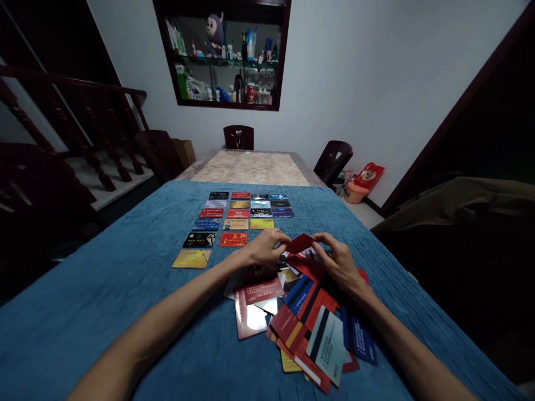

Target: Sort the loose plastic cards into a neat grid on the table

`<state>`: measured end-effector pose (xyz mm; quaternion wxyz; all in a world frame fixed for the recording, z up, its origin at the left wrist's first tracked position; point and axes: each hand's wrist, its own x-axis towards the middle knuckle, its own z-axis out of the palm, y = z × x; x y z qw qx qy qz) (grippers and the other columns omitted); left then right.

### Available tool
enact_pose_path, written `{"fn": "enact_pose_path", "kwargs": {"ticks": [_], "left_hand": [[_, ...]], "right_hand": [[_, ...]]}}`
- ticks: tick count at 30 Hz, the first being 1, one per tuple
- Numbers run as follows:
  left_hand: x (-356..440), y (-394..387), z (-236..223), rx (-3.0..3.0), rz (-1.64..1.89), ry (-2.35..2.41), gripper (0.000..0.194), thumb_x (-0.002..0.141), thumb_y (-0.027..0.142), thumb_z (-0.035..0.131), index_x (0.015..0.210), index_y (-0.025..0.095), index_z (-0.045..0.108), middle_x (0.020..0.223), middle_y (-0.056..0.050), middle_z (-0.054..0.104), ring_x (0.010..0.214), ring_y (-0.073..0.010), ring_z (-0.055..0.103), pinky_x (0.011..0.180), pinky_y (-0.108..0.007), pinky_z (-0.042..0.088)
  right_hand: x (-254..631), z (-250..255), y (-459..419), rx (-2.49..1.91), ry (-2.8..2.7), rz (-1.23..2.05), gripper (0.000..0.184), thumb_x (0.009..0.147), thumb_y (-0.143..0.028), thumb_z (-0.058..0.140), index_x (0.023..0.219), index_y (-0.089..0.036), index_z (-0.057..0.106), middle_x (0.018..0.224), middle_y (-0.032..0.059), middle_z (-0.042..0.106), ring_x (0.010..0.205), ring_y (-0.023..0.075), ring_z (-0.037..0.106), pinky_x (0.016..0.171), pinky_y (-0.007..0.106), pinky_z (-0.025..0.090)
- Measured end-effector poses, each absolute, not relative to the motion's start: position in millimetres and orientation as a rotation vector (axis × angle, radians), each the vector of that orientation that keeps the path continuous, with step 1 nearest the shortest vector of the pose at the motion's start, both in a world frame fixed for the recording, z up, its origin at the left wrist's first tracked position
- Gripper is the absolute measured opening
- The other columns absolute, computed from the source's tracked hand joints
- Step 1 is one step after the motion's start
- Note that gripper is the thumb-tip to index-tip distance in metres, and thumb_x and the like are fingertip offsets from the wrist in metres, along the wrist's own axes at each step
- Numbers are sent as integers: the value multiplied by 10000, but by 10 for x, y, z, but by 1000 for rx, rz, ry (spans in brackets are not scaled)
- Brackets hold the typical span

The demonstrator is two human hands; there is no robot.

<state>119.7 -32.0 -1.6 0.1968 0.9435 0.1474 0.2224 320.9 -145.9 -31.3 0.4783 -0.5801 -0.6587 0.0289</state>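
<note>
A dark red card (301,243) is held up between my two hands, just above a loose heap of cards. My left hand (267,246) pinches its left edge, with the fingers curled together. At the opposite edge, my right hand (337,257) grips the card between thumb and fingers. Below lies the heap, with a pale blue striped card (326,341), a blue card (358,337) and a pinkish-red card (264,291) among it. Cards laid flat in rows stand beyond my left arm, including a gold card (191,259) and a black card (199,240) nearest me.
A blue cloth (125,278) covers the near part of the table, and a patterned surface (259,167) shows at the far end. Dark chairs (239,136) surround it. A wooden railing (92,133) runs along the left. A shelf cabinet (228,61) is set in the wall.
</note>
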Motion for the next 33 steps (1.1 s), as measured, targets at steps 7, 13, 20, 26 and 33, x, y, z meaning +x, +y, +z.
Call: {"fn": "enact_pose_path", "kwargs": {"ticks": [7,13,20,26,33], "left_hand": [[1207,-399,72,2530,776,439,198,782,79,592,894,147,741,893,-39,735,866,-164,635,804,-248,473],[1213,-469,136,2531,859,459,112,811,132,645,872,154,736,837,-35,731,840,-172,624,824,-289,473],[1220,-430,89,2559,879,492,100,795,97,669,833,154,742,813,-36,735,783,-159,622,796,-288,470],[1184,-408,96,2466,997,582,92,779,106,690,804,173,748,813,-29,746,802,-165,638,781,-287,487],[1053,-447,33,2395,1015,639,107,769,80,691,791,171,744,820,-29,737,812,-161,645,767,-270,493]], "right_hand": [[3101,-231,-1471,-1339,-1652,-117,148,945,-332,527,946,-235,639,888,64,689,854,225,640,777,367,498],[3028,-182,-1464,-1295,-1741,-208,134,944,-297,546,930,-239,666,846,53,699,833,225,610,767,384,466],[3009,-250,-1416,-1331,-1740,-182,137,914,-317,582,1006,-238,647,890,63,696,866,242,624,791,397,470],[3006,-354,-1369,-1388,-1792,-83,248,849,-241,589,1091,-217,638,953,80,688,910,252,613,798,396,482],[2969,-359,-1339,-1392,-1829,77,149,863,-216,562,953,-238,678,923,55,707,897,236,607,795,380,485]]}}
